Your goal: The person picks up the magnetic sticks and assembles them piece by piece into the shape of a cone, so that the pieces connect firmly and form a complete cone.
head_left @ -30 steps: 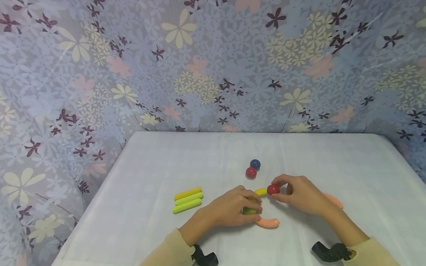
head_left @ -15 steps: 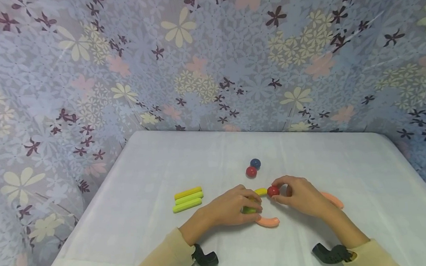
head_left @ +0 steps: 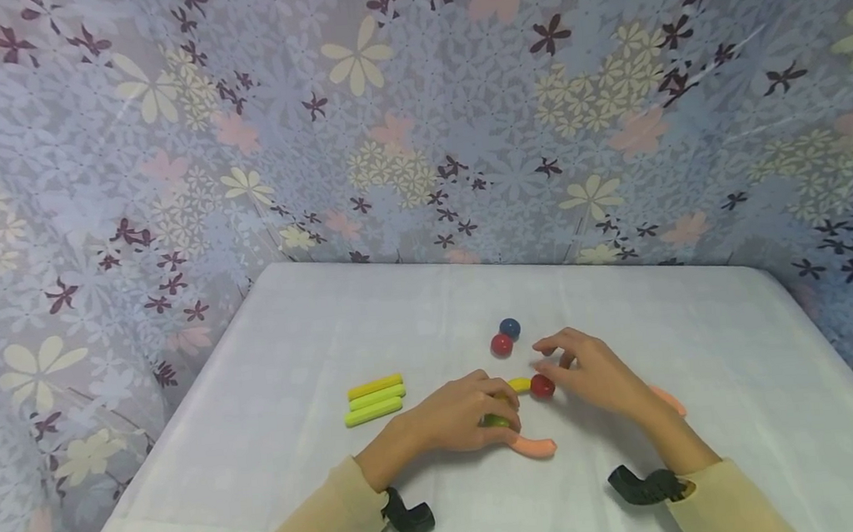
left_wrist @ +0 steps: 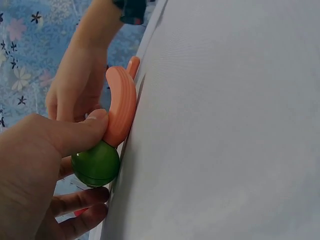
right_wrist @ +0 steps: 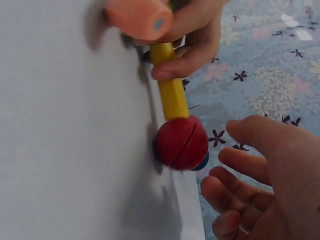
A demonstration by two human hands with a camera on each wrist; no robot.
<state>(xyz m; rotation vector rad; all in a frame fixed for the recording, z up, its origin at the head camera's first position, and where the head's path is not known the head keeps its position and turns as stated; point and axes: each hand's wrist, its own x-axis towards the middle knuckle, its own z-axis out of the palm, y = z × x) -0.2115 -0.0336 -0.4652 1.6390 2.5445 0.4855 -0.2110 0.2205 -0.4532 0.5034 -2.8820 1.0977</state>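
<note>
My left hand (head_left: 464, 415) grips a green ball (left_wrist: 95, 165), thumb on one side and fingers curled round the other. From that ball a ribbed orange curved stick (left_wrist: 121, 100) extends, its near end by the thumb. A yellow stick (right_wrist: 173, 97) passes by the left fingers, and a red ball (right_wrist: 181, 144) with a groove sits at its far end. My right hand (head_left: 591, 374) is just beside this red ball, apart from it, with relaxed fingers holding nothing. How the yellow stick meets the green ball is hidden behind the left fingers.
Behind the hands lie a blue ball (head_left: 510, 328) and another red ball (head_left: 502, 344). To the left, a yellow stick (head_left: 374, 386) and two lime sticks (head_left: 376, 404) lie side by side. Another orange curved stick (head_left: 668, 400) lies partly behind the right forearm on the white-covered table (head_left: 310, 317).
My right hand has let go of the red ball and lifted slightly up and away from it. The ball stays at the yellow stick's end; the left hand keeps its grip.
</note>
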